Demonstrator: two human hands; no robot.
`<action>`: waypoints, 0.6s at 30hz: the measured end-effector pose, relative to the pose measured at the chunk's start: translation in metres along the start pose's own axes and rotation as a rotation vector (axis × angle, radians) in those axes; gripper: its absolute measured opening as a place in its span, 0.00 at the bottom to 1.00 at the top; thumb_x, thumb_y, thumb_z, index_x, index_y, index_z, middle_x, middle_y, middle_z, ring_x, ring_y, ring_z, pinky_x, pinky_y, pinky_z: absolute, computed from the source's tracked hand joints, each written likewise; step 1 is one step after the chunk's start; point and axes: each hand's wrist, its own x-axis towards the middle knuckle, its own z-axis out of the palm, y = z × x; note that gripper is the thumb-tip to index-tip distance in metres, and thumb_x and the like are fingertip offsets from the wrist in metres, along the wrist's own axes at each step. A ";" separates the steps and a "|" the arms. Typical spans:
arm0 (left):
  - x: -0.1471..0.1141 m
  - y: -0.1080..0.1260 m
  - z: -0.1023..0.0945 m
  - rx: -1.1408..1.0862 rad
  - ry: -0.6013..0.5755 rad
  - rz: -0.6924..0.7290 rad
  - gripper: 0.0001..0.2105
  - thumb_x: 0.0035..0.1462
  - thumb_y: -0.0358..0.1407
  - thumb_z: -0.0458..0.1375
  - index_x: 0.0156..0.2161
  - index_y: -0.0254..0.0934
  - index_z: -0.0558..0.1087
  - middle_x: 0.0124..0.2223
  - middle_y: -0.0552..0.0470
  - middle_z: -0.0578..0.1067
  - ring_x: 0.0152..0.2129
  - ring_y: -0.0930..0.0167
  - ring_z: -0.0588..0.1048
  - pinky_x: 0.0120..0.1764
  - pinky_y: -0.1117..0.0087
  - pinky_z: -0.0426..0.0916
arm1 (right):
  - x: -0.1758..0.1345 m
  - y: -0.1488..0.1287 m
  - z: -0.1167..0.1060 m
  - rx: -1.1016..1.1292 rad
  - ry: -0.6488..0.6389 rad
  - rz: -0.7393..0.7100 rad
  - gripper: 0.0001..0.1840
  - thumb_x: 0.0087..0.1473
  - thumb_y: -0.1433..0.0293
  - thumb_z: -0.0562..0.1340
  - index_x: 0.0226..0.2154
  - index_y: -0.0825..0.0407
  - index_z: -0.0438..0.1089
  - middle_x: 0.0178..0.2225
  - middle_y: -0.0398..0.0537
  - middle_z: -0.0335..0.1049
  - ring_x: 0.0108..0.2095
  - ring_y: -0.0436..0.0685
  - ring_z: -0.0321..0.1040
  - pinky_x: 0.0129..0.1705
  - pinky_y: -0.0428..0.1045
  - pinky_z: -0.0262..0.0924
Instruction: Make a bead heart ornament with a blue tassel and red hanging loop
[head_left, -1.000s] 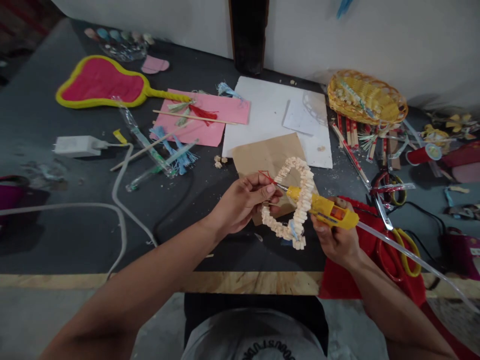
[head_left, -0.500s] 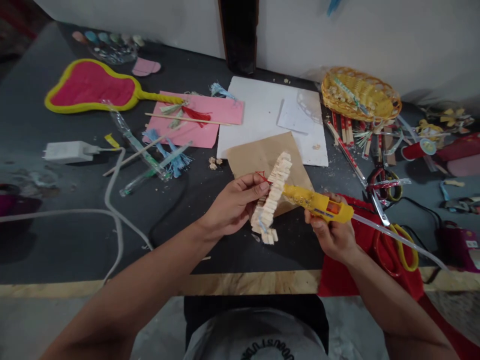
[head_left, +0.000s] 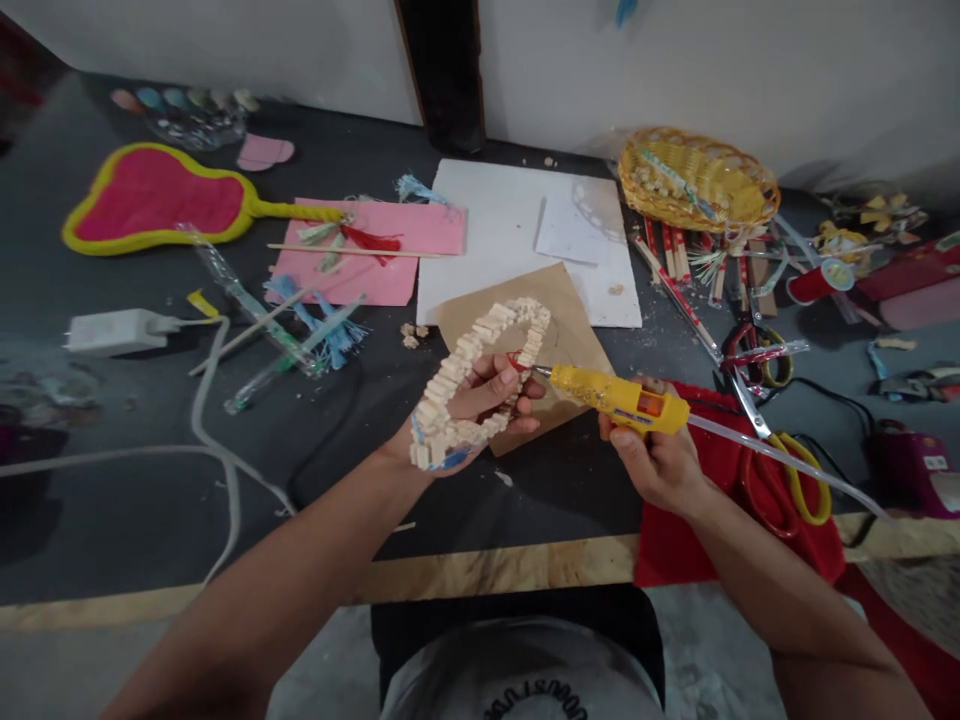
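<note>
My left hand [head_left: 491, 400] holds a ring-shaped frame [head_left: 450, 375] built of small pale wooden pieces, tilted above the table. Its thumb and fingers reach through the opening and close on the right side, where a thin red cord [head_left: 516, 360] shows. My right hand [head_left: 660, 450] is wrapped round a yellow glue gun [head_left: 630, 398], whose metal nozzle points left, right by the frame's edge and the left fingertips. A long clear glue stick [head_left: 780, 460] sticks out of the gun's back. Below the frame lies a brown paper sheet [head_left: 577, 350].
White board [head_left: 465, 240], pink sheet [head_left: 442, 230] with tassels, and a pink-and-yellow hand-mirror shape [head_left: 165, 195] lie behind and left. A wicker basket [head_left: 697, 215], scissors [head_left: 750, 400], and red cloth [head_left: 675, 540] are on the right. A white charger cable [head_left: 206, 380] crosses the left side.
My left hand has turned the wooden frame, so its opening now faces me and it leans left. The glue gun's nozzle, earlier behind the frame, now shows at its right edge.
</note>
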 end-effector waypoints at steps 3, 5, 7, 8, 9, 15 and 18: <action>0.000 0.001 0.001 -0.008 0.028 -0.024 0.10 0.49 0.31 0.72 0.34 0.31 0.75 0.31 0.50 0.78 0.23 0.76 0.76 0.27 0.74 0.79 | 0.001 -0.001 -0.002 0.042 0.003 -0.015 0.13 0.64 0.64 0.54 0.32 0.48 0.70 0.30 0.49 0.73 0.40 0.62 0.68 0.48 0.62 0.63; 0.000 0.002 0.001 -0.015 0.054 -0.031 0.08 0.51 0.29 0.69 0.34 0.30 0.75 0.31 0.49 0.78 0.22 0.76 0.76 0.26 0.75 0.79 | 0.002 -0.001 -0.004 0.053 0.003 -0.020 0.12 0.64 0.65 0.54 0.31 0.49 0.70 0.31 0.50 0.72 0.41 0.62 0.68 0.47 0.61 0.64; 0.000 0.002 0.002 -0.018 0.075 -0.034 0.05 0.54 0.28 0.67 0.34 0.30 0.76 0.30 0.49 0.78 0.22 0.76 0.76 0.25 0.75 0.79 | 0.003 -0.002 -0.006 0.051 -0.006 -0.026 0.13 0.64 0.65 0.54 0.31 0.49 0.70 0.31 0.51 0.72 0.42 0.63 0.68 0.46 0.61 0.64; 0.001 0.002 0.002 -0.020 0.080 -0.037 0.04 0.54 0.28 0.67 0.33 0.29 0.76 0.30 0.49 0.78 0.22 0.76 0.76 0.25 0.75 0.79 | 0.003 -0.002 -0.006 0.047 -0.008 -0.037 0.13 0.65 0.65 0.53 0.31 0.50 0.70 0.32 0.51 0.72 0.42 0.63 0.68 0.46 0.61 0.64; 0.001 0.002 0.002 -0.024 0.081 -0.039 0.04 0.54 0.28 0.66 0.33 0.30 0.76 0.30 0.49 0.78 0.22 0.76 0.76 0.25 0.75 0.78 | 0.003 -0.002 -0.006 0.038 -0.005 -0.053 0.14 0.65 0.65 0.53 0.32 0.50 0.70 0.32 0.51 0.72 0.41 0.62 0.67 0.46 0.62 0.63; 0.002 -0.001 0.000 -0.036 0.033 -0.033 0.06 0.52 0.30 0.68 0.32 0.30 0.76 0.31 0.49 0.79 0.23 0.75 0.76 0.26 0.75 0.78 | 0.000 -0.002 -0.003 -0.008 0.023 -0.075 0.13 0.65 0.64 0.54 0.32 0.48 0.70 0.32 0.50 0.73 0.40 0.62 0.67 0.48 0.64 0.62; 0.003 -0.003 -0.003 -0.036 0.016 -0.025 0.08 0.52 0.31 0.69 0.33 0.30 0.75 0.31 0.49 0.79 0.23 0.76 0.76 0.27 0.75 0.79 | -0.002 -0.001 -0.001 -0.039 0.047 -0.094 0.11 0.64 0.65 0.55 0.34 0.49 0.70 0.33 0.50 0.71 0.42 0.63 0.67 0.49 0.64 0.63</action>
